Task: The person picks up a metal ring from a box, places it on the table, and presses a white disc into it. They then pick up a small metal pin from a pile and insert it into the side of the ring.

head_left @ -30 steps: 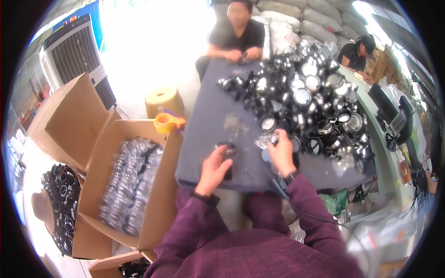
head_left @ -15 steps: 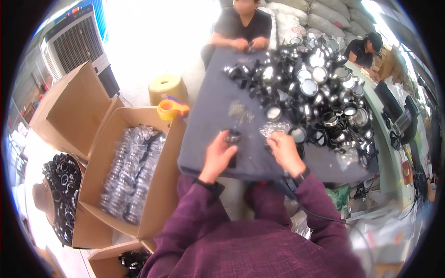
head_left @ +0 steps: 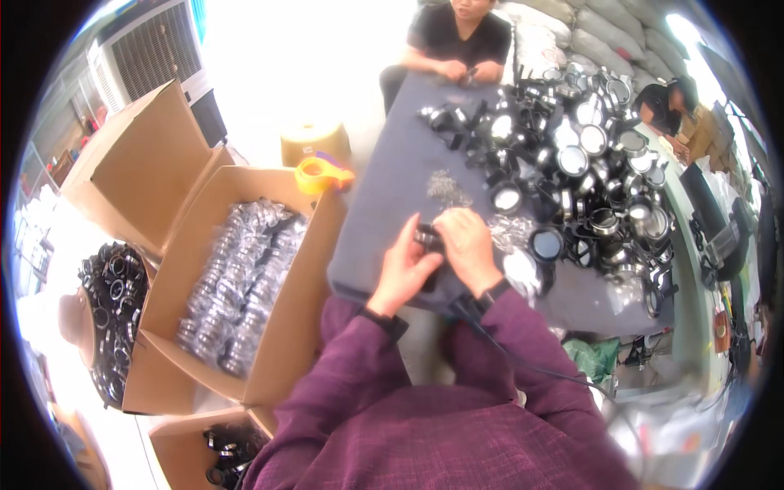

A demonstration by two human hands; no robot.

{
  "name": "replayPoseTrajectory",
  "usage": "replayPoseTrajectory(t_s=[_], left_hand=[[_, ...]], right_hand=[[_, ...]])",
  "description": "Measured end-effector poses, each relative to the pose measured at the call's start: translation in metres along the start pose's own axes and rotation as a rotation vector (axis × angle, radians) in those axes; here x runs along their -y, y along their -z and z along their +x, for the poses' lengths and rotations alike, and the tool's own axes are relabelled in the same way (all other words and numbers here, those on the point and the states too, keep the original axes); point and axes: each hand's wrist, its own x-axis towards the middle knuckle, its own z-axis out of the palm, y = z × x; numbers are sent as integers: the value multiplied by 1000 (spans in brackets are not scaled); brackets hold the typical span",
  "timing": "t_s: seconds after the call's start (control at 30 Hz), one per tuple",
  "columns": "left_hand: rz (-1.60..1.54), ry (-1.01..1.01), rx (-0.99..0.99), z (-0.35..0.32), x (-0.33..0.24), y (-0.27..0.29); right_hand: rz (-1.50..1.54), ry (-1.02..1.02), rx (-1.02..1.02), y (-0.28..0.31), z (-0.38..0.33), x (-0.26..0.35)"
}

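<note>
At the near edge of the grey-topped table [head_left: 371,220], my left hand [head_left: 402,267] is closed around a small round black part [head_left: 426,236] with a shiny rim. Bent over that part from the right, my right hand [head_left: 467,247] has its fingers together; anything small in them is hidden. Beside the right hand lies a heap of small shiny metal pieces [head_left: 510,232]. A scatter of finer metal bits [head_left: 447,189] is just beyond the hands. A large pile of black ring-shaped parts with round mirror-like faces [head_left: 573,161] covers the table's right side.
To the left, an open cardboard box [head_left: 290,327] holds bagged round parts [head_left: 245,286]. An orange tape dispenser [head_left: 318,175] sits at its rim, near a yellow stool [head_left: 306,145]. One co-worker [head_left: 461,41] handles something across the table; another person [head_left: 665,106] is at far right.
My right hand has moved left from the shiny metal pieces to the black part in my left hand. The whole view has shifted a little.
</note>
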Motion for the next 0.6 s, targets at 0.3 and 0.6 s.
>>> replayPoseTrajectory(t_s=[0.3,0.6], left_hand=[[-56,14,15,0,3,3],[-109,24,36,1,10,1]], right_hand=[[98,-160,120,-2,-16,13],[121,-159,87,-2,-23,13]])
